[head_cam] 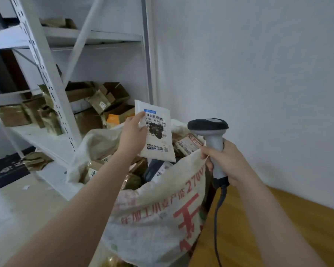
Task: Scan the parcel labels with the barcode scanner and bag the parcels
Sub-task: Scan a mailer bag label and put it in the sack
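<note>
My left hand holds a white flat parcel upright by its left edge, label facing me, above the open mouth of a big white woven sack with red print. My right hand grips the handle of a grey barcode scanner, and its fingers also pinch the sack's rim. The scanner's dark head sits just right of the parcel, level with its label. Inside the sack lie several parcels, brown and dark ones, partly hidden by my arm.
A white metal shelf rack stands to the left, with several brown cardboard parcels heaped on its middle shelf. A wooden table surface lies at the lower right. The scanner's cable hangs down beside the sack. A plain wall fills the right.
</note>
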